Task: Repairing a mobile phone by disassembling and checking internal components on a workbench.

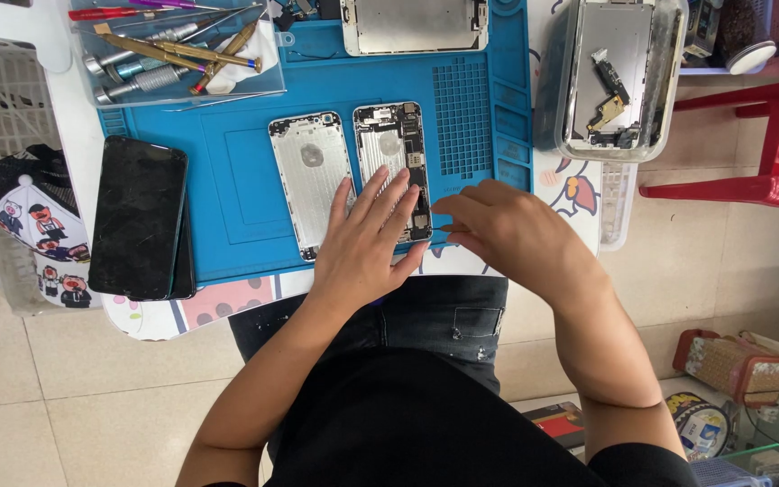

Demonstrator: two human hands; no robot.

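Two bare hands work over a blue repair mat (227, 180) on a small table. Nearest the body, the left hand (367, 243) lies flat with its fingers spread and released, gripping nothing; its fingertips rest across the lower part of an opened phone body (391, 149) whose inner parts show, and its index finger reaches toward the gap beside a second, bare silver phone shell (308, 176). Just to the right, the right hand (507, 230) hovers at the mat's near right edge with fingertips drawn together in a pinch; whether anything small sits between them cannot be told. Both phone shells lie side by side, nearly touching, in the middle of the mat.

Left of them, a dark phone (137, 216) with a black screen lies half on the mat's left edge, stacked on another dark slab. Farther off, a clear tray (268, 86) holds screwdrivers and tweezers at the upper left. A metal phone plate (412, 25) lies at the mat's far edge. At the upper right, a clear plastic box (673, 81) holds another metal plate with small parts, beside a red plastic chair (750, 144).
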